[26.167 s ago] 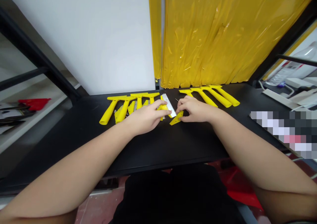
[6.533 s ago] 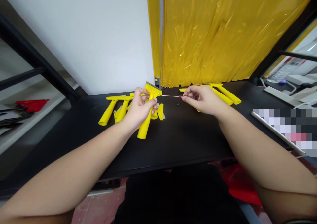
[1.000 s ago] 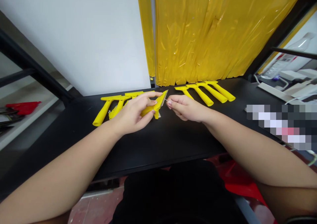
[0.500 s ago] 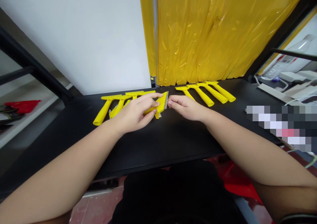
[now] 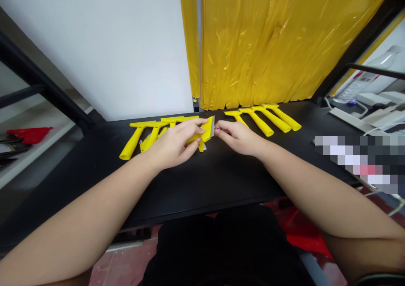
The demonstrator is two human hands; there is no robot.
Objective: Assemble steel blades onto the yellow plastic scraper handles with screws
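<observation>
My left hand (image 5: 172,147) is wrapped round a yellow scraper (image 5: 208,128) whose head points right, with a pale metal blade along its edge. Close to that blade, my right hand (image 5: 242,138) pinches thumb and fingers on something tiny and thin that I cannot make out. Several yellow handles (image 5: 130,144) with wide heads lie on the left, some partly behind my left hand. Other yellow handles (image 5: 261,123) lie in a row beyond my right hand. Yellow pieces (image 5: 144,144) show beside my left wrist.
All this lies on a black tabletop (image 5: 202,180). Behind it stand a white panel (image 5: 126,45) and a yellow plastic sheet (image 5: 253,45). Black frame bars rise at both sides. A clear bottle (image 5: 357,83) is at the right; a red item (image 5: 30,135) lies on a shelf at left.
Almost nothing differs. Both hands hold nearly the same pose at the scraper's blade, and the whole view has shifted very slightly.
</observation>
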